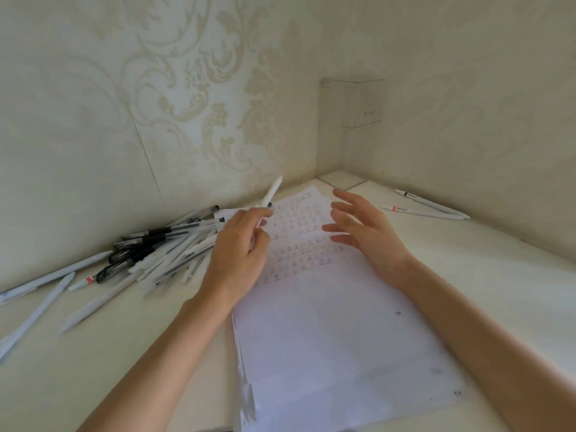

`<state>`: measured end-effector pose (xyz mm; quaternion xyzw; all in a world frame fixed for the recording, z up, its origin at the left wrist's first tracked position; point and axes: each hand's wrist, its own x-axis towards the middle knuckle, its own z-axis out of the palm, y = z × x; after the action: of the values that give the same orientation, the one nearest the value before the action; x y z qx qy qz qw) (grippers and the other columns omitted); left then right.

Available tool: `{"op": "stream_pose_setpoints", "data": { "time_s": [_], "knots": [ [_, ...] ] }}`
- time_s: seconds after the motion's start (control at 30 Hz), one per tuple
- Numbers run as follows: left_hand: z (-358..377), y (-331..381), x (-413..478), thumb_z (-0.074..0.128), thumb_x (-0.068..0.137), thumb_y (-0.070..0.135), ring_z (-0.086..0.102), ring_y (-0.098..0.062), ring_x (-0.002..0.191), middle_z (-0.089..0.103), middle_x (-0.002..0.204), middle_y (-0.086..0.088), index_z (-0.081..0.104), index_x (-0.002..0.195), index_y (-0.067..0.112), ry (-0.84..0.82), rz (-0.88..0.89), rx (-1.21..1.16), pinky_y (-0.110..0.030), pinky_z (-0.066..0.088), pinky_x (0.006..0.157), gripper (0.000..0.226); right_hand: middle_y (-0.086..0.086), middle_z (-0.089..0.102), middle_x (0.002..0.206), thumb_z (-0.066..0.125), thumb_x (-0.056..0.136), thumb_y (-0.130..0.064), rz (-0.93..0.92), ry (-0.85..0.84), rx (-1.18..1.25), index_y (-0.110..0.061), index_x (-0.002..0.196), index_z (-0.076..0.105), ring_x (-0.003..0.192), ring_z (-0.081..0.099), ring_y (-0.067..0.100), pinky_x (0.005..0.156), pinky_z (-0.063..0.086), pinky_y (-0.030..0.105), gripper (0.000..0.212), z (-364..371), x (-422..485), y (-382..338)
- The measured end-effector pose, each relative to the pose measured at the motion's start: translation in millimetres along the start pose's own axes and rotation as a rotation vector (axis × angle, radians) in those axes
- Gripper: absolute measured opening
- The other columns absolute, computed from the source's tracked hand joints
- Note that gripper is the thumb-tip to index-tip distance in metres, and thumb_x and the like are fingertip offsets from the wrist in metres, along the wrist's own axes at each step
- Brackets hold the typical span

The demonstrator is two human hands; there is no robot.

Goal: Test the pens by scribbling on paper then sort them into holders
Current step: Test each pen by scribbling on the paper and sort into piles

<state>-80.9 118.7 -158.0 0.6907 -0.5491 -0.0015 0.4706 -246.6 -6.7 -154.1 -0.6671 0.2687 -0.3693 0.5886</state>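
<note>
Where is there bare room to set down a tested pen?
Bare pale tabletop lies right of the white paper sheet, up to two white pens. Another patch lies front left, before the heap of white and black pens. Crowded: that heap, and the sheet's top, under the right hand and the left hand gripping another white pen.

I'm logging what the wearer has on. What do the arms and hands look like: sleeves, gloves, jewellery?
The left hand and right hand are bare: no gloves, and no ring, watch or band shows. No sleeve is in view anywhere up to the picture's edge.
</note>
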Motion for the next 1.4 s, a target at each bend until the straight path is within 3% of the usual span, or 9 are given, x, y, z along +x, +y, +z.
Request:
{"op": "stream_pose_setpoints", "data": {
  "time_s": [0.1, 0.27, 0.43, 0.7, 0.93, 1.07, 1.2, 1.3, 1.4],
  "knots": [
    [-3, -16, 4, 0.047, 0.087, 0.006, 0.052, -0.021, 0.101, 0.059, 0.108, -0.002, 0.064, 0.109, 0.016, -0.005, -0.055, 0.304, -0.033, 0.038, 0.089, 0.029, 0.001, 0.056, 0.124, 0.055, 0.095, -0.016, -0.016, 0.086, -0.105, -0.022, 0.126, 0.055, 0.085, 0.069, 0.010, 0.073, 0.054, 0.021, 0.032, -6, 2, 4],
    [7, -10, 2, 0.049, 0.088, 0.019, 0.031, -0.023, 0.130, 0.046, 0.134, -0.002, 0.053, 0.127, 0.024, -0.140, -0.052, 0.507, -0.034, 0.017, 0.108, 0.039, -0.004, 0.058, 0.122, 0.052, 0.096, -0.014, -0.038, 0.111, -0.235, -0.019, 0.117, 0.057, 0.091, 0.065, 0.012, 0.069, 0.051, 0.017, 0.023, -12, 2, 6],
    [33, 20, 12, 0.046, 0.093, 0.026, 0.034, -0.014, 0.129, 0.042, 0.137, 0.004, 0.045, 0.134, 0.021, -0.316, 0.192, 0.381, -0.023, 0.020, 0.105, 0.041, 0.001, 0.059, 0.118, 0.047, 0.094, -0.007, -0.053, 0.263, -0.794, -0.014, 0.113, 0.062, 0.094, 0.056, 0.016, 0.077, 0.041, 0.025, 0.025, -65, 22, 6],
    [75, 18, 10, 0.043, 0.094, 0.040, 0.042, -0.004, 0.116, 0.045, 0.128, 0.016, 0.051, 0.126, 0.025, -0.409, 0.186, 0.236, -0.019, 0.028, 0.098, 0.036, 0.011, 0.052, 0.127, 0.041, 0.098, -0.023, 0.077, 0.201, -1.367, -0.015, 0.123, 0.055, 0.121, 0.043, 0.031, 0.095, 0.032, 0.034, 0.030, -122, 52, 38],
    [68, 15, 12, 0.041, 0.086, 0.048, 0.047, -0.004, 0.110, 0.046, 0.115, 0.021, 0.058, 0.115, 0.024, -0.391, 0.147, 0.151, -0.017, 0.032, 0.093, 0.041, 0.014, 0.055, 0.115, 0.035, 0.101, -0.024, -0.118, 0.273, -1.276, -0.013, 0.123, 0.047, 0.107, 0.051, 0.035, 0.088, 0.034, 0.039, 0.027, -99, 44, 22],
    [47, 10, 16, 0.050, 0.090, 0.037, 0.050, -0.008, 0.111, 0.052, 0.114, 0.014, 0.060, 0.112, 0.020, -0.315, 0.111, 0.131, -0.020, 0.035, 0.093, 0.029, -0.001, 0.061, 0.071, 0.030, 0.081, -0.072, -0.320, 0.419, -1.270, -0.017, 0.075, 0.052, 0.074, 0.057, 0.022, 0.080, 0.037, 0.037, 0.060, -62, 25, 5],
    [34, 3, 2, 0.028, 0.075, 0.063, 0.052, -0.007, 0.106, 0.053, 0.113, 0.014, 0.063, 0.110, 0.020, -0.364, 0.175, 0.240, -0.020, 0.036, 0.089, 0.066, -0.008, 0.042, 0.043, 0.042, 0.079, -0.057, -0.553, 0.481, -1.305, -0.017, 0.056, 0.040, 0.047, 0.042, 0.018, 0.065, 0.038, 0.031, 0.046, -27, 11, 4],
    [34, -1, -4, 0.033, 0.080, 0.064, 0.051, -0.006, 0.108, 0.051, 0.114, 0.018, 0.060, 0.113, 0.024, -0.366, 0.145, 0.252, -0.020, 0.036, 0.089, 0.059, -0.009, 0.033, 0.044, 0.046, 0.079, -0.048, -0.677, 0.476, -1.282, -0.015, 0.057, 0.043, 0.045, 0.035, 0.016, 0.060, 0.035, 0.029, 0.040, -21, 9, 5],
    [39, 3, -4, 0.023, 0.075, 0.071, 0.049, -0.006, 0.110, 0.049, 0.117, 0.018, 0.057, 0.118, 0.028, -0.377, 0.137, 0.283, -0.022, 0.035, 0.092, 0.070, -0.004, 0.053, 0.061, 0.054, 0.079, -0.060, -0.681, 0.365, -1.191, -0.011, 0.073, 0.055, 0.055, 0.045, 0.014, 0.061, 0.037, 0.027, 0.049, -23, 6, 4]
  ]
}}
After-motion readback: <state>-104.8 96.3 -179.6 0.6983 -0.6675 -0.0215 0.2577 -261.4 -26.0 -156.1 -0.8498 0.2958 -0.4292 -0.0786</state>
